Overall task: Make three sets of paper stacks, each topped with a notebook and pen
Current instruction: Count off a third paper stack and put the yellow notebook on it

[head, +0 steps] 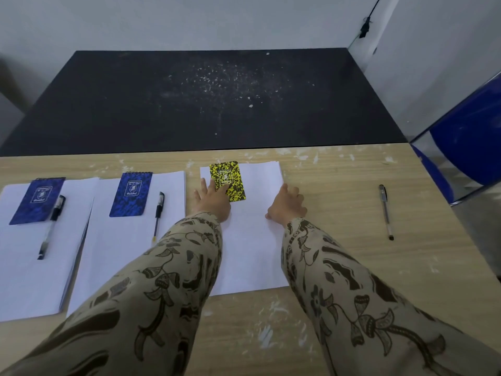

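Head view: we count three paper stacks, three notebooks, three pens.
Yellow notebook [229, 177], long axis away from us, lies on right stack [252, 253]; left hand [212, 198] spread flat touches it, right hand [287, 203] rests relaxed on that stack's right edge. Left stack [27, 280]: left blue notebook [38, 200], left pen [50, 226]. Middle stack [116, 253]: middle blue notebook [131, 194], middle pen [158, 215]. Loose pen [385, 211] well right.

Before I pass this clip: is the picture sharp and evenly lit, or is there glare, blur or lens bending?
Head view: soft, even light, no glare on the paper stacks; the wide lens splays them and stretches the sleeves; left hand and right hand slightly soft; print on the yellow notebook unreadable.
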